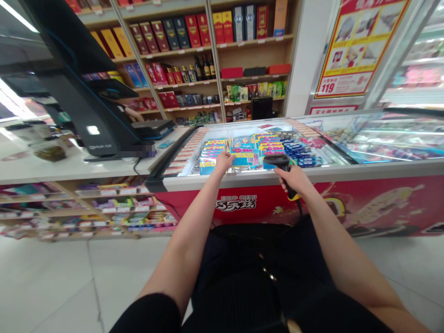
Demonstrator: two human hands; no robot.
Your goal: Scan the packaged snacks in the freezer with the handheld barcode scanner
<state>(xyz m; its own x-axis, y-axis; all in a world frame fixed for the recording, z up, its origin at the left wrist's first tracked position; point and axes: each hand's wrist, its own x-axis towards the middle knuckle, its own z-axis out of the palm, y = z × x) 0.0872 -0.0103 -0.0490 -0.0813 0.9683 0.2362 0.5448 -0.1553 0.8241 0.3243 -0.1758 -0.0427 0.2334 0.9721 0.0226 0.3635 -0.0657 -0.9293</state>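
Observation:
My right hand (pixel 293 178) is wrapped round the grip of a black barcode scanner (pixel 276 159), held over the front edge of the freezer. Between the fingers of my left hand (pixel 225 162) is the left edge of a blue, pink and yellow ice cream packet (pixel 243 158), its flat side turned upward. The scanner head is to the right of that packet, apart from it. Below both hands, rows of similar packets (pixel 213 149) and dark blue packets (pixel 301 152) lie inside the freezer.
The chest freezer (pixel 347 172) spans the front, with a red printed panel. To the left, a counter (pixel 145 163) carries a black checkout terminal (pixel 86 101). Shelves of boxes (pixel 173 34) stand behind. A cable hangs from the scanner.

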